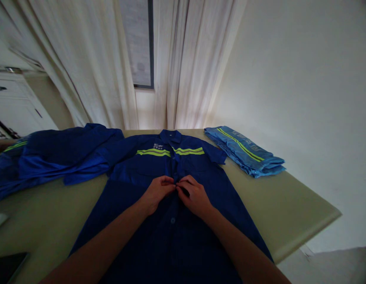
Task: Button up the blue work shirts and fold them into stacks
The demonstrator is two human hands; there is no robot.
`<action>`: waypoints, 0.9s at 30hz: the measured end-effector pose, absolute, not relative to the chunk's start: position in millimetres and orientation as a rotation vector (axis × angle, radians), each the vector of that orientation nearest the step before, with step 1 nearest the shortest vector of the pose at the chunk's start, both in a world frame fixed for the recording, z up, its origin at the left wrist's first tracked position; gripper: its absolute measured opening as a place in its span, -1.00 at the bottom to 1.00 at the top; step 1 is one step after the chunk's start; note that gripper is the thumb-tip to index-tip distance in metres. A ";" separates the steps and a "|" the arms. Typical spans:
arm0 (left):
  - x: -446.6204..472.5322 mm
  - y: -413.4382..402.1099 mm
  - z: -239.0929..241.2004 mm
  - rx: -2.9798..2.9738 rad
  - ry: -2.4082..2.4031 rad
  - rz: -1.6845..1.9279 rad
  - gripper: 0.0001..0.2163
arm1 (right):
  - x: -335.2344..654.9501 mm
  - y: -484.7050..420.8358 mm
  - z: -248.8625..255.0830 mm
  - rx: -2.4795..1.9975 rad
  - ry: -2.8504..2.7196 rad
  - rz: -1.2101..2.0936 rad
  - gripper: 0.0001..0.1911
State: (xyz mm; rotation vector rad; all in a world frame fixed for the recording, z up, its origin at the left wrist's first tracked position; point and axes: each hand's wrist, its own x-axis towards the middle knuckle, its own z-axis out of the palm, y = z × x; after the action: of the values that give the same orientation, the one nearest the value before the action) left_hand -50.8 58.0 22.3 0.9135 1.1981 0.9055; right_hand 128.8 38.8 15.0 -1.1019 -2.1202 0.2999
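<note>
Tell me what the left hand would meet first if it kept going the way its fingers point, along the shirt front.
Probably the right hand: the left hand points rightward across the dark blue shirt's placket, and their fingertips already nearly touch there.

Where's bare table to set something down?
Bare table right of the dark blue shirt, in front of the folded light blue stack; another patch front-left below the heaped blue clothes. Crowded centre: both hands on the placket.
</note>
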 end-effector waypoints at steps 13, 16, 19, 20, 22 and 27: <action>-50.2 61.0 11.3 0.856 1.136 1.011 -0.64 | 128.2 40.9 13.7 -1.236 -2.069 0.297 -0.84; -50.9 63.2 10.2 0.920 1.117 0.993 -0.64 | 127.6 40.6 14.3 -1.224 -2.087 0.282 -0.87; -51.7 66.0 8.6 0.984 1.118 0.957 -0.66 | 127.5 39.7 14.4 -1.183 -2.092 0.256 -0.88; -52.0 66.7 8.2 1.000 1.125 0.946 -0.66 | 127.5 39.2 14.7 -1.169 -2.098 0.242 -0.88; -52.4 67.3 7.5 1.014 1.132 0.927 -0.66 | 127.5 38.0 16.3 -1.146 -2.122 0.190 -0.88; -51.9 64.9 7.6 0.987 1.076 0.954 -0.67 | 128.1 35.9 21.7 -1.102 -2.242 0.032 -0.85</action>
State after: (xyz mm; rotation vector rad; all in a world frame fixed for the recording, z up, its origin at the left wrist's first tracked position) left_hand -51.9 64.9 7.6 0.9867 1.0762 0.9539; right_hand 128.1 35.9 21.7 -1.1020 -2.2419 0.0316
